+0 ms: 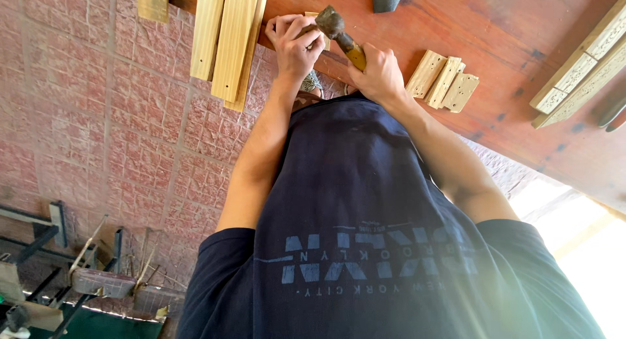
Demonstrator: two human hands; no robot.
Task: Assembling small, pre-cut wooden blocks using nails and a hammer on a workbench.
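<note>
Your right hand (380, 72) is closed around the yellowish handle of a hammer (339, 32), gripping low on the handle, with the dark metal head pointing up and left so it sits just beside your left hand's fingertips. Your left hand (295, 42) is curled shut on a small pale wood piece (313, 16) at the edge of the reddish-brown wooden surface (495, 26); most of that piece is hidden under the fingers, so its shape is hard to tell. The hammer head is touching or almost touching the spot where the left hand pinches, can't tell which. Just right of your right hand lie three small carved wood blocks (443, 83), side by side on the surface, near but apart from the hand. Left of your left hand, several long pale wood slats (228, 39) overhang the surface edge above the pinkish tiled floor (98, 117). Far right, longer carved wood strips (580, 65) lie diagonally, well apart from both hands. Your dark blue shirt fills the lower frame.
</note>
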